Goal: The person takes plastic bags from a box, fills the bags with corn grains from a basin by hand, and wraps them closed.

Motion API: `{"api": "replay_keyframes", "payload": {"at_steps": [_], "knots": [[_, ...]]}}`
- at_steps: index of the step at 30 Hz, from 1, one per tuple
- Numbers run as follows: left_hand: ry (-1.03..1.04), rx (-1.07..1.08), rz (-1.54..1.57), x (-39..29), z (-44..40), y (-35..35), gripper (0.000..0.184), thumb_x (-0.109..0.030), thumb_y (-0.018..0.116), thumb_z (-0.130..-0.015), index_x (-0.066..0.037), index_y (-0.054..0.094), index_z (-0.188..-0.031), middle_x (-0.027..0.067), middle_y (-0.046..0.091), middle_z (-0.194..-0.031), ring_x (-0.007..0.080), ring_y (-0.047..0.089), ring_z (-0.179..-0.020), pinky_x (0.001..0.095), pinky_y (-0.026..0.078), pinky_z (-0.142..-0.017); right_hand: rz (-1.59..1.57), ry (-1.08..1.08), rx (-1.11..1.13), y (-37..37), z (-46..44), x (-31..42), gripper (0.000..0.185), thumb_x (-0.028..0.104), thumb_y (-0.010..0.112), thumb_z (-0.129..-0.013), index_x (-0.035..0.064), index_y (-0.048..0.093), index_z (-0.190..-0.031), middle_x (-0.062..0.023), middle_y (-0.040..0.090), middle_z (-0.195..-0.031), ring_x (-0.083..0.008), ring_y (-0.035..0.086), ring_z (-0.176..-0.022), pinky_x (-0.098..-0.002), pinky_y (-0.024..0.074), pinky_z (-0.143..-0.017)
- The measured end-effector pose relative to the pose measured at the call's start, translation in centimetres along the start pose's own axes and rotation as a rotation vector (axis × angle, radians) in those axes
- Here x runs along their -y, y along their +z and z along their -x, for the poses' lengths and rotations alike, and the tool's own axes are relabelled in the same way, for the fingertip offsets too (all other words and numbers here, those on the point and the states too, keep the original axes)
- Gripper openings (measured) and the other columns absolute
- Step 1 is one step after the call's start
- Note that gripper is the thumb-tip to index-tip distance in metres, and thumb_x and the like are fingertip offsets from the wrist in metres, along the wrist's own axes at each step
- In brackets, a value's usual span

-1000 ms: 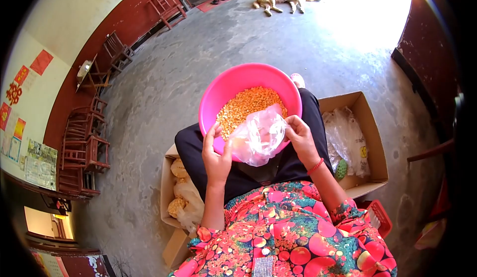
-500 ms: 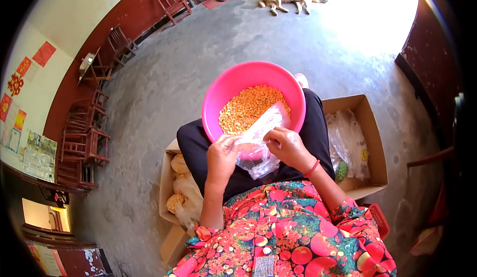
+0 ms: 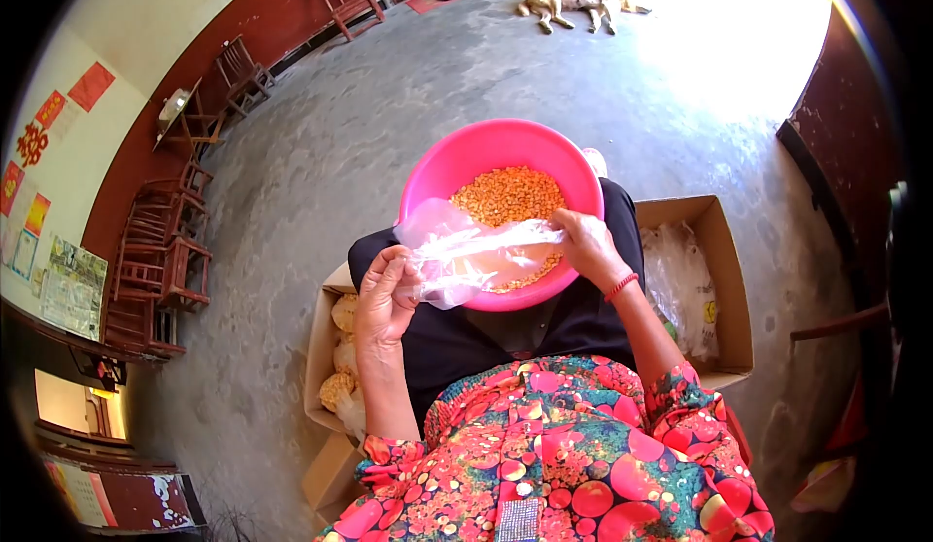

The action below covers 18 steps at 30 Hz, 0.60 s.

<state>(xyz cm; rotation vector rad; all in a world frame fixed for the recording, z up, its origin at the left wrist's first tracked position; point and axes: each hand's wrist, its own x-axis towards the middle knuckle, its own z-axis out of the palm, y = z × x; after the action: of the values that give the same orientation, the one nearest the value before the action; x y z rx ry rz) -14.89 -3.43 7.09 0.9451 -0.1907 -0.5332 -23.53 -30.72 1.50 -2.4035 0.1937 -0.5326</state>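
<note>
A clear plastic bag is stretched sideways between my two hands, above the near part of a pink basin. My left hand pinches the bag's left end, just outside the basin's rim. At the other end, my right hand, with a red band at the wrist, grips the plastic near the basin's right edge. Orange-yellow corn kernels lie in the basin, partly seen through the bag. The basin rests at my lap, between my knees.
To the right is a cardboard box with clear plastic bags. Another box on the left holds filled bags. Wooden chairs line the left wall. A dog lies on the floor ahead.
My hands have moved apart and pulled the bag out sideways. My left hand has shifted left and my right hand up and to the right.
</note>
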Motion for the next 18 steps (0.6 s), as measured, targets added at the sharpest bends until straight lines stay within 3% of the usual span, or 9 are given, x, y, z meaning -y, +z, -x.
{"api": "replay_keyframes", "payload": {"at_steps": [4, 5, 7, 8, 9, 13, 16, 17, 18], "knots": [[-0.053, 0.071, 0.281, 1.4, -1.1, -1.6, 0.007, -0.016, 0.057, -0.082, -0.009, 0.056, -0.081, -0.0033, 0.052, -0.061, 0.0063, 0.048, -0.052, 0.0202, 0.043, -0.047, -0.012, -0.003, -0.045, 0.0, -1.3, -0.1, 0.016, 0.000, 0.044, -0.071, 0.0014, 0.053, -0.084, -0.0203, 0.057, -0.076, -0.0362, 0.055, -0.077, -0.0431, 0.0442, -0.068], [-0.066, -0.251, 0.229, 1.2, -1.1, 0.5, 0.019, -0.020, 0.052, -0.084, -0.011, 0.050, -0.067, -0.0036, 0.042, -0.050, 0.0066, 0.040, -0.042, 0.0199, 0.035, -0.039, -0.081, -0.013, -0.013, 0.2, -1.3, -0.1, 0.015, -0.001, 0.045, -0.072, 0.0008, 0.054, -0.084, -0.0186, 0.059, -0.076, -0.0337, 0.057, -0.075, -0.0404, 0.0453, -0.066], [-0.117, -0.047, 0.284, 1.2, -1.1, -1.0, 0.025, -0.021, 0.050, -0.084, -0.012, 0.045, -0.062, -0.0045, 0.036, -0.047, 0.0066, 0.033, -0.039, 0.0202, 0.030, -0.037, -0.149, -0.019, 0.021, 0.4, -1.2, -0.2, 0.014, -0.001, 0.046, -0.072, 0.0001, 0.054, -0.084, -0.0169, 0.060, -0.075, -0.0313, 0.059, -0.073, -0.0378, 0.0464, -0.065], [-0.164, 0.158, 0.338, 1.2, -1.2, -1.5, 0.031, -0.023, 0.048, -0.085, -0.013, 0.040, -0.056, -0.0054, 0.030, -0.044, 0.0065, 0.027, -0.035, 0.0204, 0.024, -0.035, -0.653, 0.175, 0.157, 0.5, -1.1, -0.3, 0.013, 0.000, 0.046, -0.074, 0.0001, 0.054, -0.083, -0.0131, 0.061, -0.076, -0.0261, 0.060, -0.072, -0.0340, 0.0470, -0.064], [-0.191, 0.117, 0.333, 1.5, -1.4, -1.9, 0.036, -0.024, 0.044, -0.085, -0.015, 0.033, -0.052, -0.0050, 0.024, -0.041, 0.0080, 0.020, -0.032, 0.0219, 0.019, -0.032, -1.157, 0.374, 0.294, 0.6, -1.0, -0.3, 0.011, 0.000, 0.047, -0.075, 0.0000, 0.055, -0.083, -0.0093, 0.061, -0.077, -0.0209, 0.061, -0.071, -0.0303, 0.0475, -0.063], [-0.200, 0.025, 0.263, 2.3, -1.5, -3.7, 0.036, -0.026, 0.049, -0.084, -0.015, 0.036, -0.052, -0.0056, 0.026, -0.043, 0.0070, 0.022, -0.034, 0.0223, 0.020, -0.033, -1.544, 0.401, 0.313, 0.1, -1.5, -0.2, 0.008, 0.001, 0.047, -0.079, 0.0001, 0.055, -0.082, -0.0041, 0.060, -0.081, -0.0124, 0.059, -0.073, -0.0244, 0.0471, -0.065], [-0.083, -0.070, 0.257, 1.9, -2.4, -3.5, 0.031, -0.032, 0.053, -0.082, -0.015, 0.046, -0.058, -0.0060, 0.033, -0.044, 0.0072, 0.028, -0.036, 0.0219, 0.023, -0.034, -1.534, 0.155, 0.391, 0.0, -3.0, -0.2, 0.028, 0.006, 0.050, -0.083, -0.0008, 0.048, -0.110, -0.0062, 0.057, -0.098, -0.0124, 0.054, -0.093, -0.0257, 0.0430, -0.082], [-0.048, -0.073, 0.278, 1.6, -2.6, -3.1, 0.023, -0.034, 0.058, -0.080, -0.014, 0.056, -0.070, -0.0055, 0.047, -0.054, 0.0066, 0.038, -0.042, 0.0218, 0.028, -0.037, -1.540, 0.094, 0.417, -0.1, -3.7, -0.5, 0.036, 0.010, 0.051, -0.084, -0.0002, 0.043, -0.118, -0.0053, 0.054, -0.104, -0.0122, 0.051, -0.098, -0.0276, 0.0411, -0.085], [-0.045, -0.073, 0.277, 1.6, -3.0, -2.4, 0.023, -0.034, 0.058, -0.080, -0.014, 0.056, -0.070, -0.0055, 0.047, -0.054, 0.0066, 0.038, -0.042, 0.0218, 0.028, -0.037, -1.540, 0.140, 0.357, 0.1, -4.4, -0.7, 0.035, 0.012, 0.051, -0.084, 0.0016, 0.045, -0.117, -0.0049, 0.054, -0.104, -0.0117, 0.051, -0.097, -0.0277, 0.0407, -0.085]]}}
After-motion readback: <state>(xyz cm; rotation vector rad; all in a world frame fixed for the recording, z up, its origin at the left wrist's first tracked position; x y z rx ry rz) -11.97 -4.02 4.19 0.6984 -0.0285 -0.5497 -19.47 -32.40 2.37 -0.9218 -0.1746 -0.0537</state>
